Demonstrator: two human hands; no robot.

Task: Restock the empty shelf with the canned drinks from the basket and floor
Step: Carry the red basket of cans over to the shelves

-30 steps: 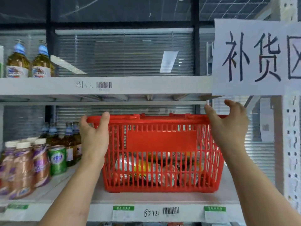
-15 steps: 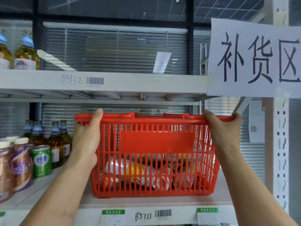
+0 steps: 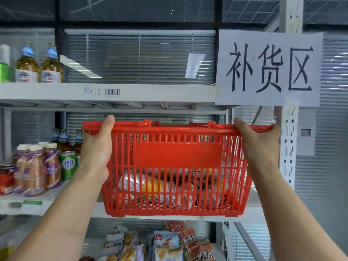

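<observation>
Basket (image 3: 177,157): red, at the middle shelf (image 3: 252,213) edge, centre frame.
Cans (image 3: 150,183): inside, blurred behind slats.
Left hand (image 3: 96,151): grasps rim at 9 o'clock.
Right hand (image 3: 261,146): grasps rim at 3 o'clock.

Cans (image 3: 150,183) lie in the basket (image 3: 177,153) (on the shelf (image 3: 252,213)) — bottles (image 3: 35,174) to its left.

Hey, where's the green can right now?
The green can stands on the middle shelf at the left of the head view, just right of the purple-labelled bottles and left of the left hand gripping the red basket.
</observation>
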